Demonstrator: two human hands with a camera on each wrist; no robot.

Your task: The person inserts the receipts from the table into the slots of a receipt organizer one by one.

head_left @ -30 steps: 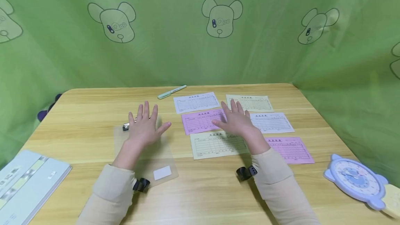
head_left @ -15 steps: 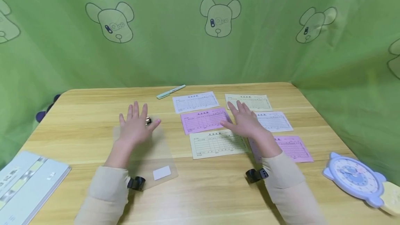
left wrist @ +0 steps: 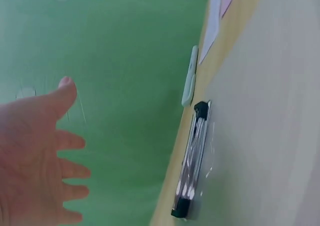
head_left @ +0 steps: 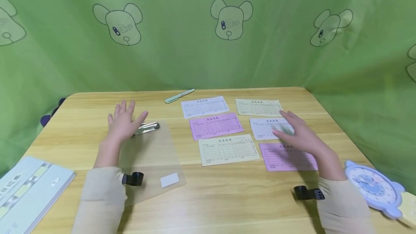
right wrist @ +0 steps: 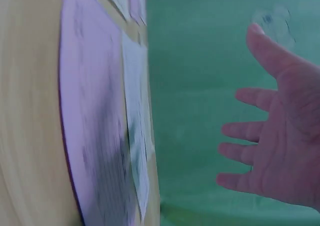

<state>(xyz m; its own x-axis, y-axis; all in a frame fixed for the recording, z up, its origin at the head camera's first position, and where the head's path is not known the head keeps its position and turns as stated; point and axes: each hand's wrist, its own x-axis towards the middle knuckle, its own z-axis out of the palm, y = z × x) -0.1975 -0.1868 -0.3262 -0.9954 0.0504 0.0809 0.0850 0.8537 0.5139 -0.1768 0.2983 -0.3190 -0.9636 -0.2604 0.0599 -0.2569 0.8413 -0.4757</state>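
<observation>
My left hand [head_left: 121, 124], fingers spread and holding nothing, hovers over the upper left corner of a clear clipboard [head_left: 156, 154]. Its metal clip [left wrist: 192, 161] lies right of the thumb. My right hand [head_left: 300, 133] is also spread with nothing in it, raised over the right column of printed slips. Below it lie a pink slip [head_left: 282, 158] and a white slip [head_left: 260, 129], both partly covered; a pale yellow slip [head_left: 258, 107] sits behind them. The left column has a white slip [head_left: 204, 107], a pink slip [head_left: 216, 125] and a pale yellow slip [head_left: 227, 150].
A light green pen [head_left: 180, 96] lies near the back edge of the wooden table [head_left: 221, 205]. At the left front is a pale blue notebook [head_left: 35, 190]. A blue toy-like clock [head_left: 373, 185] lies at the right, partly behind my right sleeve. Green curtain [head_left: 182, 53] surrounds the table.
My hands have moved apart: the left one leftward, uncovering the clipboard's clip, the right one rightward from the left column's edge to over the right column. The slips have stayed put.
</observation>
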